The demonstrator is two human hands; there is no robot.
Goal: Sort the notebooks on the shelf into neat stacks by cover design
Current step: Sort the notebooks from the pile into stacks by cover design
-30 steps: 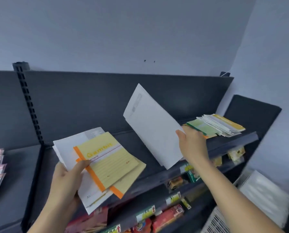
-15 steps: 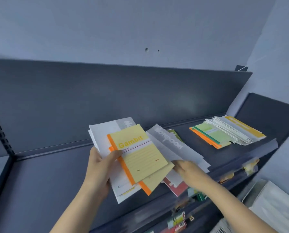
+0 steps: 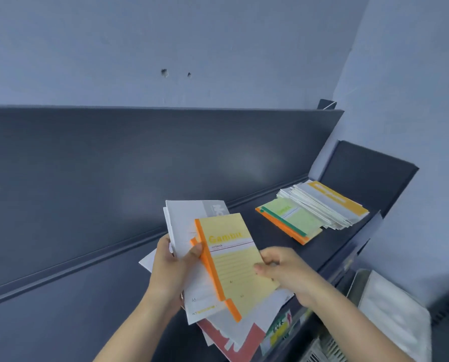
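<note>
My left hand [image 3: 175,267] grips a fanned bundle of notebooks above the dark shelf [image 3: 69,317]. On top is a yellow Gambit notebook [image 3: 231,259] with an orange spine, over a second like it and white notebooks [image 3: 184,223]. My right hand [image 3: 283,270] pinches the right edge of the top yellow notebook. Under the bundle, white notebooks and a red-covered one [image 3: 244,343] lie loose at the shelf's front edge. A slanted pile of mixed notebooks [image 3: 314,207], green, orange, white and yellow, lies at the shelf's right end.
The shelf's dark back panel [image 3: 139,158] rises behind, with a grey wall above. A dark side panel [image 3: 369,173] closes the right end. Price tags and packaged goods [image 3: 280,333] sit on lower shelves, with a white packet [image 3: 393,317] at lower right.
My right hand laid the white notebook down on the shelf, then came to the yellow notebook's edge. The bundle in my left hand shifted right toward the middle.
</note>
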